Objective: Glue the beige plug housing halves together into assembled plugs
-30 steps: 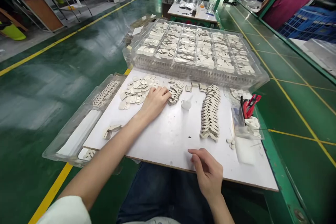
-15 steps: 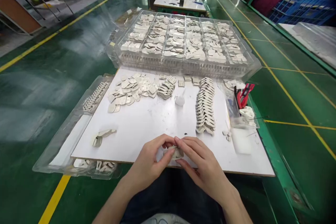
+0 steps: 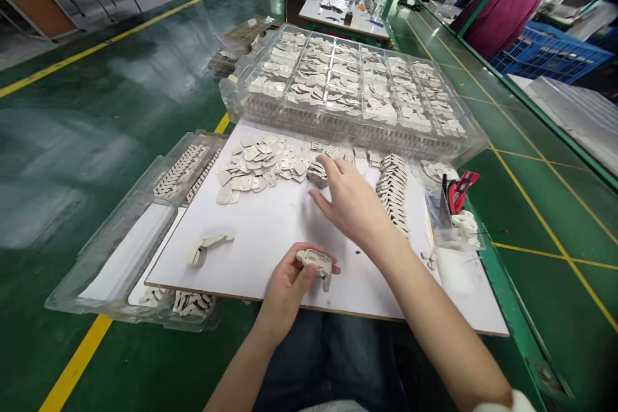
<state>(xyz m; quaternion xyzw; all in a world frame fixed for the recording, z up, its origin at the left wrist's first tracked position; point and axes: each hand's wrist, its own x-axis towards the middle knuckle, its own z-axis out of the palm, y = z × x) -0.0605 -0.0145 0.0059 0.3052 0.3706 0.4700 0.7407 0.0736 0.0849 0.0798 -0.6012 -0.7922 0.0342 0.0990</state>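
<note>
On the flat white board worktop [image 3: 270, 225], the two bare hands have just come apart. The left hand [image 3: 284, 290] sits near the board's front edge, its fingers curled and clamped on a beige moulded piece with small cut-outs [image 3: 316, 264], held above the board. The right hand [image 3: 350, 203] stretches forward with its fingers [image 3: 333, 170] spread apart, close to a small beige stack [image 3: 317, 174]. Whether they touch that stack cannot be told. Beside it lies a loose scatter of flat beige pieces [image 3: 255, 167], and to its right runs a curved, overlapping row of beige pieces [image 3: 393, 190].

Beyond the board, a large clear plastic tray [image 3: 367, 141] is divided into compartments, each filled with beige pieces. To the left, a second clear plastic tray [image 3: 62, 296] holds tight overlapping rows of pieces [image 3: 181, 174] in its far end, a long white strip [image 3: 128, 251] along its middle, and a small heap of pieces [image 3: 193, 302] near the front. On the right, a clear plastic container [image 3: 439, 225] holds red-handled scissors [image 3: 461, 190] and white pieces.
</note>
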